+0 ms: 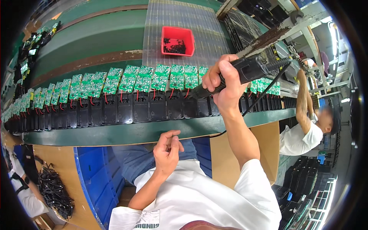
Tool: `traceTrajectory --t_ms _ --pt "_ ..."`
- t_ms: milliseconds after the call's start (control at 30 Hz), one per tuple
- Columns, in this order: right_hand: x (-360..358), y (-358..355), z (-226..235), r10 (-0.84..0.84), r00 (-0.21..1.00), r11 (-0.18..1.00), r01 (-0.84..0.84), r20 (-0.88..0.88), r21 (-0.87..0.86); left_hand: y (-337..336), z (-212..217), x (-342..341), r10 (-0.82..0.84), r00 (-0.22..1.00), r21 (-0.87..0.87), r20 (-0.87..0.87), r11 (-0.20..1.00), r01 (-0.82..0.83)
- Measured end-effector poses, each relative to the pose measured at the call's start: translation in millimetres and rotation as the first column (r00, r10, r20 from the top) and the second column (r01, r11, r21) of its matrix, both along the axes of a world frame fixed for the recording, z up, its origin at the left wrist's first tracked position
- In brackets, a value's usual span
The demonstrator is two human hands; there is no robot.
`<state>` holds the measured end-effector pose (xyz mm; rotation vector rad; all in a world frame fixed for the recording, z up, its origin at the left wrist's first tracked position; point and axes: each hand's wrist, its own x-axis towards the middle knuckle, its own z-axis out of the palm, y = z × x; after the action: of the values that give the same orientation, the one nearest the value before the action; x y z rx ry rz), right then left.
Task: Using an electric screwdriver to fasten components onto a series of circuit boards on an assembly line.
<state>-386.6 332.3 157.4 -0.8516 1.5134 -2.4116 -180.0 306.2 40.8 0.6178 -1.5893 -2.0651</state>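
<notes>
My right hand (224, 82) grips a black electric screwdriver (245, 71) with its tip pointing down and left toward a black housing (190, 105) in the row on the green conveyor belt (115, 134). My left hand (167, 149) hovers just below the belt's near edge, fingers pinched together; whether it holds something small I cannot tell. A long row of green circuit boards (144, 78), joined by red wires to black housings (125, 108), runs across the belt.
A red tray (178, 41) with small dark parts sits on a clear ribbed mat (184, 23) beyond the boards. A blue bin (99, 180) stands below the belt at left. Another person (306, 126) works at right. Black cables (53, 189) lie lower left.
</notes>
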Motion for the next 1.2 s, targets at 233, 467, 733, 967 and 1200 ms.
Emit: traceTrajectory --t_ms 233,467,733,967,1200 --pt "9 -8 -14 0.108 0.991 0.987 -0.096 -0.085 0.125 0 5 -9 -0.036 0.999 0.084 0.027 0.996 0.034" --pt "5 -7 -4 0.164 0.986 0.985 -0.163 -0.006 0.061 -4 13 -17 -0.167 0.985 0.056 -0.053 0.984 0.17" --pt "59 19 5 0.358 0.933 0.888 -0.355 -0.042 -0.292 -3 34 -11 -0.292 0.9 -0.045 -0.323 0.955 0.293" --pt "109 44 -19 0.687 0.709 0.578 -0.666 0.159 0.471 -68 35 19 0.258 0.747 -0.04 -0.613 0.934 -0.356" --pt "20 21 2 0.537 0.812 0.622 -0.197 -0.229 0.758 -118 -6 53 0.338 0.819 -0.022 -0.464 0.92 -0.392"
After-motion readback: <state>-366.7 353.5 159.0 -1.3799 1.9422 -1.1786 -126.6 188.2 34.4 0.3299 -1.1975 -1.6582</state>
